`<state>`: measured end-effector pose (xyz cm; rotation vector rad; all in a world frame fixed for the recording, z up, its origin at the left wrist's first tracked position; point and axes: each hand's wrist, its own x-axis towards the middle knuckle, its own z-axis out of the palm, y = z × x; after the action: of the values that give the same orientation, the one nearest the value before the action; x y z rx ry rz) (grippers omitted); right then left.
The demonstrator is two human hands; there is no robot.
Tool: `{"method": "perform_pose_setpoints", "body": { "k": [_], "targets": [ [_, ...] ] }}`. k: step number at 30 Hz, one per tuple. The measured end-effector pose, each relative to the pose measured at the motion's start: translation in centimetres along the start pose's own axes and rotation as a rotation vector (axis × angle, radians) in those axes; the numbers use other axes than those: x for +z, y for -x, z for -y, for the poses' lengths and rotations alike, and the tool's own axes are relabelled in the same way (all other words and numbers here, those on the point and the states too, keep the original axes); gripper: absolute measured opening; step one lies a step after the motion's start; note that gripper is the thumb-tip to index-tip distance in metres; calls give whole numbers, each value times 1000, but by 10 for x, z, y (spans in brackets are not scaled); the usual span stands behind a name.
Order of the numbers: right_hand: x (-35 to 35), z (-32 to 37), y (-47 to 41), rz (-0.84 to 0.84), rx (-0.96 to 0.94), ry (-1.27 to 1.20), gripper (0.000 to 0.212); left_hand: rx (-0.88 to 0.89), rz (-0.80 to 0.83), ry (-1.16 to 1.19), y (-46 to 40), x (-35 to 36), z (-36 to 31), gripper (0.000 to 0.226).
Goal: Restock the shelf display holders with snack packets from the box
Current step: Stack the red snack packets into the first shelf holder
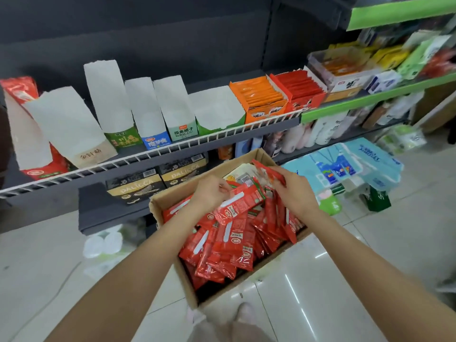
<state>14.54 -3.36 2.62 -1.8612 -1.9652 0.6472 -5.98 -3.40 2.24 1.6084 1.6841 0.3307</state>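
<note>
I had both arms over the box (172, 245), which sat on the floor below the shelf (153, 154), heaped with red packets (229, 245); my left hand (209, 191) pinched one packet (240, 204) with curled fingers; my right hand (294, 191) gripped another (267, 172), lifted above the pile; farther off, empty white holders (103, 95) stood on the shelf beside orange (259, 99) and red (301, 91) ones.

— What couldn't be made out?
— The goods on the right-hand shelves (404, 58) were blurred. The left hand (209, 191) and right hand (293, 191) hid the packets beneath them in the box (246, 287).
— Anything cut off?
— The red holder (27, 129) ran past the left edge, and both forearms left the bottom edge.
</note>
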Motion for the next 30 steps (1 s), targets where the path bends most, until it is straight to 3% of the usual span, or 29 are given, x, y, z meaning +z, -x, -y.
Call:
{"method": "perform_pose_setpoints", "body": {
  "k": [5,8,10,14,16,19,21,23,27,30],
  "targets": [
    [-19,4,-6,-71,4,-233,26,-63,-291,160,10,-18,-8,8],
    [-23,12,-11,-69,32,-419,17,-41,-381,206,14,-31,-17,20],
    [-24,18,-15,-51,27,-518,13,16,-381,207,15,-36,-24,27],
    [-27,33,-22,7,-74,-546,6,-17,-322,285,14,-41,-39,11],
    [-28,42,-24,61,-121,-532,7,-83,-250,533,15,-45,-43,7],
    [-28,56,-28,82,-138,-549,16,-54,-135,913,21,-59,-41,21],
    [-29,71,-30,118,-112,-621,7,-7,-164,833,29,-70,-34,27],
    [-27,92,-31,174,-93,-677,11,20,-230,722,36,-81,-25,26],
    [-14,145,-30,271,-188,-648,11,46,-344,538,50,-112,-3,34],
    [1,190,-28,292,-197,-679,13,53,-424,419,64,-144,22,26]
  ]
}}
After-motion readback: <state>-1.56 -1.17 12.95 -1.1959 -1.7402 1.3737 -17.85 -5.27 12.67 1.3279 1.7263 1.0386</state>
